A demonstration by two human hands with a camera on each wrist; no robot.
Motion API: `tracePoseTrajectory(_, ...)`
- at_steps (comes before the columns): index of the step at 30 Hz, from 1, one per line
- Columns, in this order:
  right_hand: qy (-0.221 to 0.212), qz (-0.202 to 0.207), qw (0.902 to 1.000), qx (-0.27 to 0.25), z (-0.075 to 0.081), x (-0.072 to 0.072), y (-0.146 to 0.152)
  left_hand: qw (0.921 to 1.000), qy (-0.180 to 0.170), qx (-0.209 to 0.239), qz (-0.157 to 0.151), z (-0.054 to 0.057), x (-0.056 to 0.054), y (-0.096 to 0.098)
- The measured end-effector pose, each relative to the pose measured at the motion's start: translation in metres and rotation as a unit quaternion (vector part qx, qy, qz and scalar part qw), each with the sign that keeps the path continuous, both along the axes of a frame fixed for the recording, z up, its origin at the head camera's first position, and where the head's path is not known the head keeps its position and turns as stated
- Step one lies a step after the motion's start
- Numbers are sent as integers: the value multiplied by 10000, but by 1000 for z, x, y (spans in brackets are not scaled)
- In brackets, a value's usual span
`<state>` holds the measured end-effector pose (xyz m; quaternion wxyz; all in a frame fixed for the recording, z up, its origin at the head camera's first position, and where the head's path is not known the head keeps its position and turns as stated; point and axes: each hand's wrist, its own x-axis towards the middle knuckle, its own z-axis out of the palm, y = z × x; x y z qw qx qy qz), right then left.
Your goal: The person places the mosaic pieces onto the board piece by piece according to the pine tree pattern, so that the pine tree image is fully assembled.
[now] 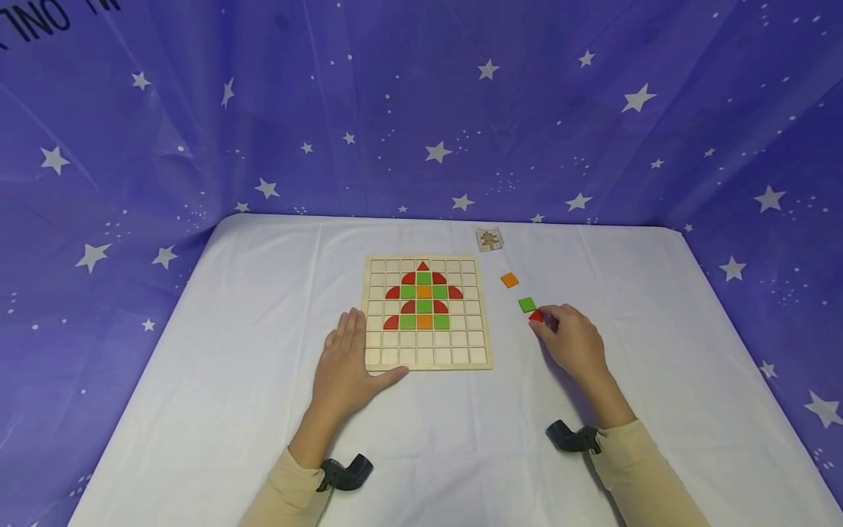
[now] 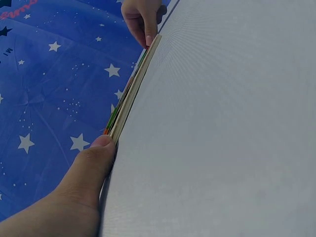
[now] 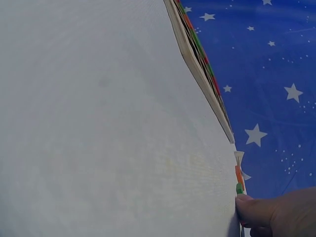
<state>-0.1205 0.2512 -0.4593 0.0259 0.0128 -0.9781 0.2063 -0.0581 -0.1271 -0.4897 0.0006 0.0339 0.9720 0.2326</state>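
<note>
A wooden grid board (image 1: 470,354) lies flat on the table, with red, green and orange tiles set in it in a tree shape. Along its left edge rests my left hand (image 1: 344,369), fingers straight and thumb at the front edge. To the right of the board, my right hand (image 1: 574,344) pinches a small red tile (image 1: 536,317) between thumb and fingertips; its full shape is partly hidden. Just beyond that tile lies a loose green square tile (image 1: 527,304). An orange square tile (image 1: 510,280) sits farther back. In the left wrist view the left thumb (image 2: 94,165) touches the board's edge.
A small pattern card (image 1: 489,239) lies behind the board, toward the back edge of the white-covered table (image 1: 263,307). A purple star-printed cloth (image 1: 408,102) hangs behind and at the sides. Black curved mounts (image 1: 349,473) sit on both wrists.
</note>
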Motion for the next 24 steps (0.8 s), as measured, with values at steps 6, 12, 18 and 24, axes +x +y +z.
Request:
tracePoseTrajectory(6, 26, 210, 9997, -82, 0, -1, 2, 10000, -13, -4, 3, 1, 0, 0)
tracePoseTrajectory(12, 103, 245, 9996, -45, -2, -1, 1, 10000, -8, -20, 31, 1, 0, 1)
tracePoseTrajectory(18, 170, 432, 9988, -121, -4, -1, -2, 10000, 53, -6, 36, 1, 0, 2)
tracePoseTrajectory(24, 208, 544, 9981, -190, -3, -4, -13, 10000, -13, -18, 34, 0, 0, 1)
